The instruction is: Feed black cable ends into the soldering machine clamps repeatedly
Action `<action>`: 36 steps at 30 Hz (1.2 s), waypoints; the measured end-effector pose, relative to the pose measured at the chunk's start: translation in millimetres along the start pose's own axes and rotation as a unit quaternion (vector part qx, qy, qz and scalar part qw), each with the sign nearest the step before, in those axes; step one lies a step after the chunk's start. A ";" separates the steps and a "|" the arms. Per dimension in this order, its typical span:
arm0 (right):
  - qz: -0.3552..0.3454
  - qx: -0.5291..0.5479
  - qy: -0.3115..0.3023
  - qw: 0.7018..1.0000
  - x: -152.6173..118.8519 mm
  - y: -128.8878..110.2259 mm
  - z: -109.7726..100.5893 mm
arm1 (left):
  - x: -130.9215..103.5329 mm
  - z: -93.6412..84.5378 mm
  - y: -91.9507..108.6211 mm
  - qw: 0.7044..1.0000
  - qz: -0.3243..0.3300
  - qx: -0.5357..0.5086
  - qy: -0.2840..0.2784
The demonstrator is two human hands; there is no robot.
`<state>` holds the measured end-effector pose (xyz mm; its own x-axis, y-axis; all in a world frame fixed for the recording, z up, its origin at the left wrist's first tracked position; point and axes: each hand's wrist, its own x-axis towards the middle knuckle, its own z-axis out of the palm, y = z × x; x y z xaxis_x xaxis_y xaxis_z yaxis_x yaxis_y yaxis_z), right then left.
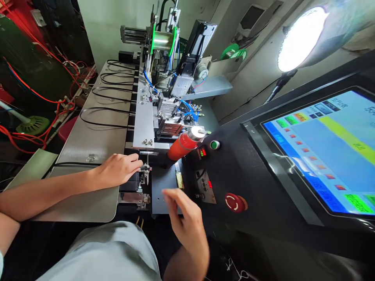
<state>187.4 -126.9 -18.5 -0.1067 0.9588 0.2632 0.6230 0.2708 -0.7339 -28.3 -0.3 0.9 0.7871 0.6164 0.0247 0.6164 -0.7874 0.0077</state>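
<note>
My left hand (121, 168) reaches over the metal table, fingers closed in a pinch at a small metal fixture (144, 174) on the machine's near end. A black cable (74, 163) runs along the table under my wrist toward these fingers; its end is hidden by them. My right hand (189, 222) hovers in front of the dark base plate (164, 185), slightly blurred. Its thumb and index finger are bent and apart, with nothing visible between them. On the base plate lies a small tool with a yellowish end (179, 178).
Several looped black cables (109, 93) lie along the metal table (88, 140). Beyond the fixture stand a red bottle-shaped container (183, 145) and a wire spool (163, 41). At right are a red stop button (236, 203), a touch screen (325, 144) and a bright lamp (303, 39).
</note>
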 end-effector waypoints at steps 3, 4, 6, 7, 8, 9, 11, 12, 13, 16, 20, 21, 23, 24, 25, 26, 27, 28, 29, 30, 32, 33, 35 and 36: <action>0.087 -0.024 -0.176 0.980 -46.3 26.0 -25.1 | -0.2 0.9 -0.1 1.000 0.007 0.005 0.002; 0.148 -0.047 -0.203 0.967 -62.0 44.3 -29.7 | -0.3 1.2 -0.1 1.000 0.009 0.005 0.003; 0.294 -0.110 -0.230 0.921 -89.5 88.9 -31.9 | -0.8 1.7 -0.1 1.000 0.010 0.004 0.006; 0.385 -0.156 -0.242 0.877 -100.3 111.8 -29.8 | -1.1 2.0 -0.1 1.000 0.010 0.003 0.009; 0.471 -0.203 -0.251 0.821 -108.9 132.9 -25.8 | -1.3 2.3 -0.2 1.000 0.009 0.002 0.011; 0.507 -0.221 -0.256 0.793 -115.3 151.0 -20.1 | -1.5 2.6 -0.2 1.000 0.010 0.002 0.013; 0.550 -0.246 -0.255 0.756 -122.0 175.9 -5.1 | -1.7 2.8 -0.4 1.000 0.012 0.002 0.018; 0.564 -0.256 -0.252 0.744 -123.0 183.1 3.3 | -1.7 2.8 -0.6 1.000 0.013 0.003 0.020; 0.578 -0.266 -0.248 0.731 -123.1 187.7 11.6 | -1.7 2.7 -0.7 1.000 0.015 0.004 0.021; 0.607 -0.291 -0.242 0.699 -120.6 194.0 31.0 | -1.2 2.2 -0.7 1.000 0.018 0.005 0.023; 0.621 -0.297 -0.251 0.681 -118.7 201.4 37.5 | -0.3 2.0 -0.2 1.000 0.016 0.009 0.024; 0.623 -0.297 -0.255 0.677 -118.7 203.4 37.1 | -0.2 2.0 -0.3 1.000 0.017 0.009 0.025; 0.625 -0.299 -0.263 0.671 -118.8 206.4 36.2 | -0.1 2.0 -0.6 0.999 0.020 0.009 0.029; 0.627 -0.301 -0.267 0.667 -118.7 207.5 36.3 | -0.1 1.9 -0.9 0.999 0.021 0.010 0.031; 0.629 -0.303 -0.270 0.663 -118.7 208.4 36.8 | -0.3 1.7 -1.3 0.999 0.020 0.011 0.033; 0.633 -0.305 -0.272 0.658 -118.6 209.1 37.7 | -0.4 1.5 -1.7 0.999 0.019 0.012 0.034; 0.636 -0.309 -0.273 0.652 -118.6 209.7 38.8 | -0.6 1.2 -2.0 0.999 0.017 0.013 0.033; 0.639 -0.312 -0.273 0.648 -118.8 210.4 40.1 | -0.7 1.0 -2.1 0.999 0.015 0.013 0.030; 0.640 -0.315 -0.272 0.645 -119.3 211.2 41.4 | -0.7 0.9 -1.8 0.999 0.015 0.012 0.025; 0.640 -0.318 -0.271 0.645 -120.1 212.1 42.5 | -0.5 1.0 -1.0 1.000 0.014 0.011 0.019; 0.635 -0.322 -0.266 0.650 -122.6 213.7 44.2 | 0.4 1.4 1.4 1.000 0.009 0.006 0.003; 0.628 -0.323 -0.261 0.657 -124.1 214.0 44.4 | 1.1 1.5 2.7 1.000 0.002 0.004 -0.006; 0.597 -0.320 -0.247 0.693 -126.9 212.4 42.9 | 1.8 0.3 2.8 0.999 -0.030 -0.003 -0.019; 0.567 -0.314 -0.236 0.724 -128.0 210.3 40.9 | 1.4 -1.6 0.2 0.998 -0.054 -0.006 -0.023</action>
<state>300.4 -189.2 -232.2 0.5891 0.4964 -0.6376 0.7310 -0.6636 0.1588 -27.1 0.4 2.6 0.7170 0.6968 -0.0220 0.6971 -0.7167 0.0189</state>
